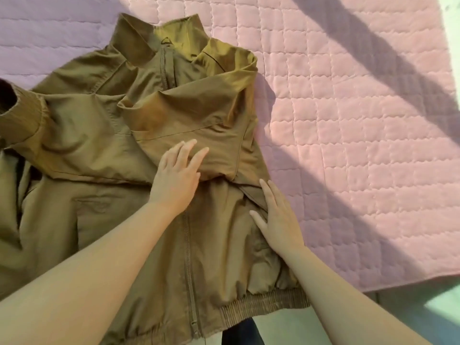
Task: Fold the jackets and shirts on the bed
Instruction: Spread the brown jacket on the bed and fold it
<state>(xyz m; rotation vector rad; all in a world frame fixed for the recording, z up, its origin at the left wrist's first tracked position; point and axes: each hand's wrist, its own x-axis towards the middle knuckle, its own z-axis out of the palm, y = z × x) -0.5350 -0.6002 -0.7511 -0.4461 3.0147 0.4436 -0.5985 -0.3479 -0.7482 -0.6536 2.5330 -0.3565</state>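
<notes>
An olive-brown zip jacket [104,135] lies front up on the pink quilted bed [361,145], collar away from me and ribbed hem at the near edge. Its right sleeve is folded inward across the chest. My left hand [176,175] lies flat with straight fingers on that folded sleeve, just above the zip. My right hand [278,217] presses flat on the jacket's right side near the fold. The other sleeve spreads out to the left, and its ribbed cuff [17,118] reaches the frame's left edge.
The bed's near edge [398,285] runs at the lower right, with pale green floor [443,307] beyond it. A dark garment or leg [239,332] shows below the jacket hem. Long shadows cross the quilt to the right of the jacket.
</notes>
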